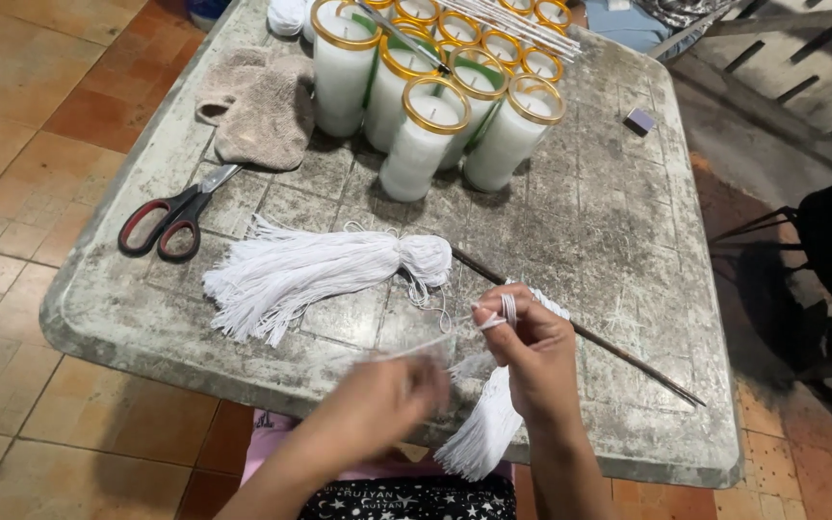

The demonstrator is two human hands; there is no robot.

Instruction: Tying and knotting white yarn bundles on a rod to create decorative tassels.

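My right hand (pixel 530 349) grips a bundle of white string (pixel 485 429) near its top, with a loop wound over the fingers and the cut ends hanging past the table's front edge. My left hand (pixel 389 397), blurred with motion, pinches a single white strand that runs up to the right hand. A larger tied bundle of white string (pixel 325 270) lies flat on the table just beyond both hands.
A worn grey table (pixel 618 241) holds several white candles in gold-rimmed glasses (pixel 435 106) at the back, red-and-black scissors (pixel 170 217) at the left, a beige cloth (pixel 262 106), a thin dark rod (pixel 618 351) and a small box (pixel 639 119). Tiled floor surrounds it.
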